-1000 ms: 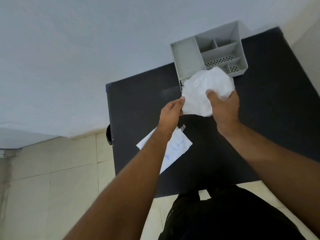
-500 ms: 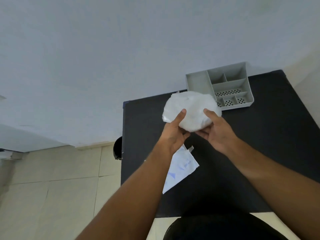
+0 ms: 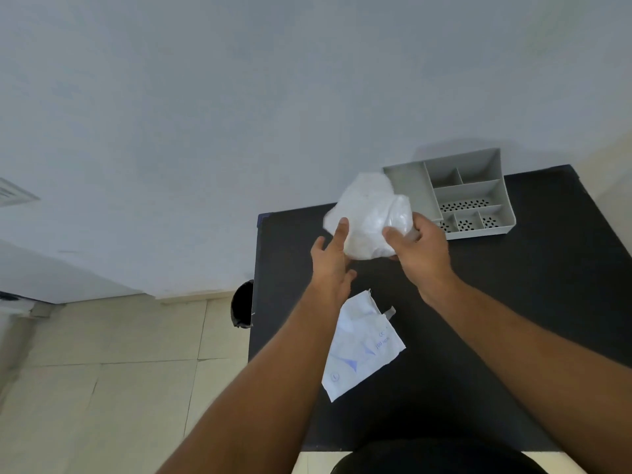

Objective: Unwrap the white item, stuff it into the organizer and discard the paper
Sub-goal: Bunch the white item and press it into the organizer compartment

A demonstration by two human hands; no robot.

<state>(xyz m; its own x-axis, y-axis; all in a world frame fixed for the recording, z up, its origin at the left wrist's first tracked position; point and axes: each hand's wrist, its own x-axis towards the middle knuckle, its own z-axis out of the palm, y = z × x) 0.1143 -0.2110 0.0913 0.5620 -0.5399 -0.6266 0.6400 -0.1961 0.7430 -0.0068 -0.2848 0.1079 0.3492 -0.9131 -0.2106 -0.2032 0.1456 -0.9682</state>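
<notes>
While the paper (image 3: 362, 347) lies on the desk (image 3: 513, 302), the right hand (image 3: 419, 248) grips the white item (image 3: 367, 220); the left hand (image 3: 330, 265) is spread, touching it.

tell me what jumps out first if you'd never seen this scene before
The eye lands on the crumpled white item, held up over the black table between the left hand and the right hand. Just behind it, at the table's far edge against the wall, sits the grey organizer, its compartments empty. Nearer the person, the torn paper wrapper with blue print lies flat on the table, partly under the left forearm.
</notes>
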